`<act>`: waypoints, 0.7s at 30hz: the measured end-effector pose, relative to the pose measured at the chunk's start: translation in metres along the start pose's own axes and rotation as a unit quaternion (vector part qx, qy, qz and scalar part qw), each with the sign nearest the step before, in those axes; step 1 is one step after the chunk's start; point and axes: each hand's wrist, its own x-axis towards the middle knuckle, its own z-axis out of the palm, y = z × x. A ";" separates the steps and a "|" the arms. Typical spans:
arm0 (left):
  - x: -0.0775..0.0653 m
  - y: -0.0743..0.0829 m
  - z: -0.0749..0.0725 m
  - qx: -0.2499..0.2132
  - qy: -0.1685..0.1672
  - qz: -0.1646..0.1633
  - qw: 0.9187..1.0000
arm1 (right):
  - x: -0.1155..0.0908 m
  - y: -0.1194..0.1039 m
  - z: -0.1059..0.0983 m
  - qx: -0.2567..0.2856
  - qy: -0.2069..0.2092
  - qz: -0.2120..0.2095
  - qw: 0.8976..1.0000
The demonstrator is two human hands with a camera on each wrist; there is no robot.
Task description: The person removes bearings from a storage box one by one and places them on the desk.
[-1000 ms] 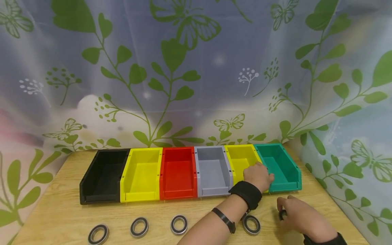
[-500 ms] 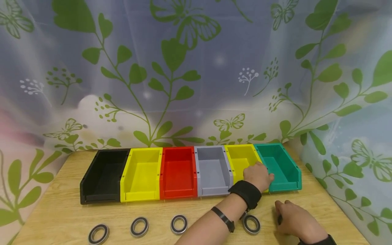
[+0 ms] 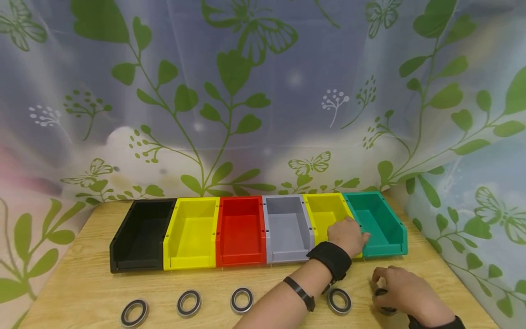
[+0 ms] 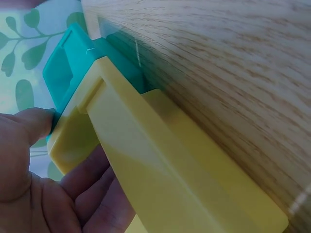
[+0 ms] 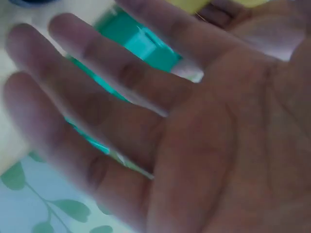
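Note:
My left hand [image 3: 346,237] reaches into the right yellow bin [image 3: 324,208]. In the left wrist view its thumb [image 4: 36,124] presses at the rim beside the green bin [image 4: 60,73], and the other fingers lie inside the yellow wall, so the hand grips that side. My right hand [image 3: 411,292] is low over the table in front of the green bin. A ball bearing [image 3: 388,311] shows beneath it, partly hidden by the thumb. Straight, spread fingers [image 5: 92,107] fill the right wrist view, with nothing against the palm.
Green, grey [image 3: 285,228], red [image 3: 242,228], yellow [image 3: 192,233] and black [image 3: 144,237] bins stand in a row with the right yellow one. Several more bearings, including one at the far left [image 3: 134,313] and one by my left forearm [image 3: 339,301], lie along the wooden table [image 3: 218,281].
My right hand shifts slightly left, then back right. The bearing at it, mostly covered half a second ago, now shows more fully beneath the hand. My left hand keeps its place.

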 end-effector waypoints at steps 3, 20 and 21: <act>0.002 -0.002 0.000 -0.010 -0.004 0.004 1.000 | 0.002 -0.003 -0.011 -0.007 0.034 -0.031 0.999; 0.012 -0.085 -0.066 -0.270 0.029 0.135 0.953 | 0.031 -0.080 -0.061 -0.010 0.249 -0.201 0.947; 0.012 -0.094 -0.075 -0.279 0.034 0.136 0.950 | 0.035 -0.085 -0.064 -0.008 0.250 -0.208 0.946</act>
